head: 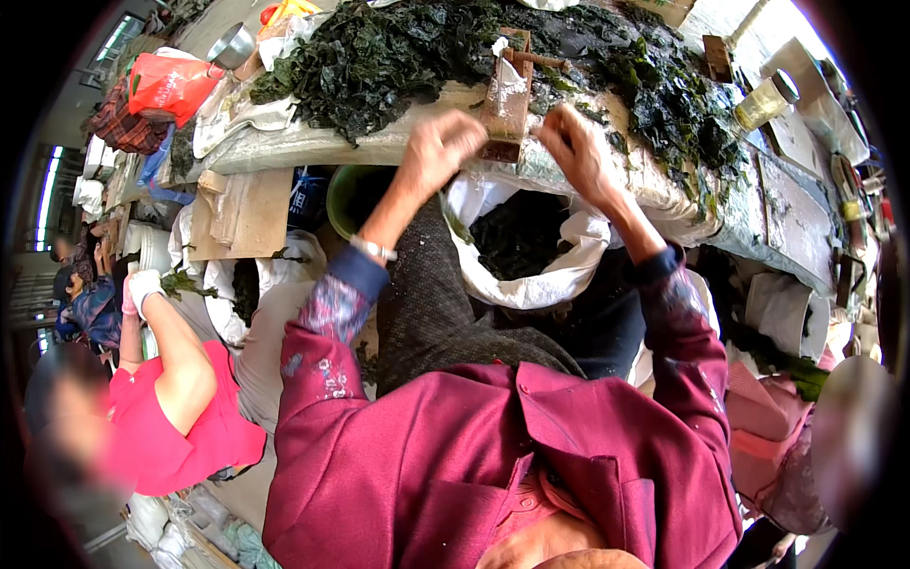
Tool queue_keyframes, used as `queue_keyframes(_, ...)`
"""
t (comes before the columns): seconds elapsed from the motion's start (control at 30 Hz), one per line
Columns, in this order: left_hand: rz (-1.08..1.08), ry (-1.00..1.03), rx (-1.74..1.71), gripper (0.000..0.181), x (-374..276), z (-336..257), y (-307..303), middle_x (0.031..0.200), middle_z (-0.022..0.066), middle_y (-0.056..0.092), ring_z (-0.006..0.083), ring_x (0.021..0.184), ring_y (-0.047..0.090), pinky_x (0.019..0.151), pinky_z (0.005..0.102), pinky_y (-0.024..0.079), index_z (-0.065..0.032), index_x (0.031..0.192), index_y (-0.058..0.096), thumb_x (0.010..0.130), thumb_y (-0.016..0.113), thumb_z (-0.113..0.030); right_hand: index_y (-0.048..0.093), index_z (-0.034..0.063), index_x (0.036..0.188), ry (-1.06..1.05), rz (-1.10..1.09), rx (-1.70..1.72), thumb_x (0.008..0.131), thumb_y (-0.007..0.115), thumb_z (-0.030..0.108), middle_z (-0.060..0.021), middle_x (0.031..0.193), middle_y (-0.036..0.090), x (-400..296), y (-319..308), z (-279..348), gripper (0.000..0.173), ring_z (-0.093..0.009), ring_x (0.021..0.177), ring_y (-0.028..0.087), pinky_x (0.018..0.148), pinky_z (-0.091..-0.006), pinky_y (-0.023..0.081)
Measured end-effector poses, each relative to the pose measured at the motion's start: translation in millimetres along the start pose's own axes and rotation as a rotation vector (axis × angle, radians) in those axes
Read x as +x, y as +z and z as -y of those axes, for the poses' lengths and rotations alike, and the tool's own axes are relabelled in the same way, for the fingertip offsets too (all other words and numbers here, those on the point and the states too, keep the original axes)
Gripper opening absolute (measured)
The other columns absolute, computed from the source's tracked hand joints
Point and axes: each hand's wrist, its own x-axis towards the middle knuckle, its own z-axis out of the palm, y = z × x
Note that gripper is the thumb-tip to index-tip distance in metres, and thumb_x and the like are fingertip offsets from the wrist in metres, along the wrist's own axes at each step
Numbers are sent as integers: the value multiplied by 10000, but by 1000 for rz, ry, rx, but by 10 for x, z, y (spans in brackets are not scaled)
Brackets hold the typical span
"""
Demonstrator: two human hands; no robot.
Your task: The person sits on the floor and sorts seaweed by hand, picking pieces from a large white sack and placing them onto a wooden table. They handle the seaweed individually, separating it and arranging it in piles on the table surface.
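My left hand (pixel 442 148) is slightly blurred, its fingers curled beside the lower left of a wooden block (pixel 506 107) on the table's near edge. On the block's other side, my right hand (pixel 579 153) has its fingertips bent inward. Whether either hand pinches something thin cannot be made out. White residue marks the block, and a wooden peg (pixel 538 59) sticks out to its right. Below my hands, between my knees, a white sack (pixel 490 284) gapes with its rim rolled out. Dark seaweed (pixel 519 231) lies inside it.
Heaped dark green seaweed (pixel 384 60) covers much of the plastic-wrapped table (pixel 284 146). A lidded jar (pixel 766 99) stands at right, a red bag (pixel 170 89) at left. A green tub (pixel 341 203) sits under the table. People sit close on both sides, one wearing white gloves (pixel 145 286).
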Motion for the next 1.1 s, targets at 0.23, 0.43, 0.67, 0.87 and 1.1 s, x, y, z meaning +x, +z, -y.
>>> queue_keyframes(0.23,-262,157,241,78,765,270,-57,678,3,635,43,600,544,550,209,444,-35,809,654,795,637,-110,510,52,999,-280,-208,-414,883,522,162,-161,666,587,716,190,-219,161,-279,562,571,510,-377,435)
queue_keyframes(0.43,-389,79,443,99,651,549,-7,690,97,655,155,604,615,577,272,476,-6,739,626,743,635,-105,482,26,818,198,26,-525,897,480,218,-152,613,556,287,160,-104,208,-268,514,540,493,-412,412)
queue_keyframes(0.67,-100,-323,-220,218,317,334,-572,646,-19,562,21,463,429,391,181,325,-39,871,650,855,640,-255,583,17,972,-18,338,-627,889,514,362,-168,970,589,-172,-170,3,362,-346,902,572,746,-386,458)
queue_keyframes(0.87,320,-204,-448,192,-57,-494,15,594,-75,432,3,436,315,373,171,234,-38,936,609,904,577,-224,535,40,993,-175,189,-158,882,492,165,-183,876,605,-227,74,402,173,-345,853,595,714,-410,463)
queue_keyframes(1.1,447,-409,-467,206,-10,-264,-567,660,-67,466,-11,454,294,387,146,212,-40,1073,570,906,536,-157,572,50,903,83,255,77,930,491,218,-44,715,520,-423,-590,249,188,-112,665,477,615,-271,429)
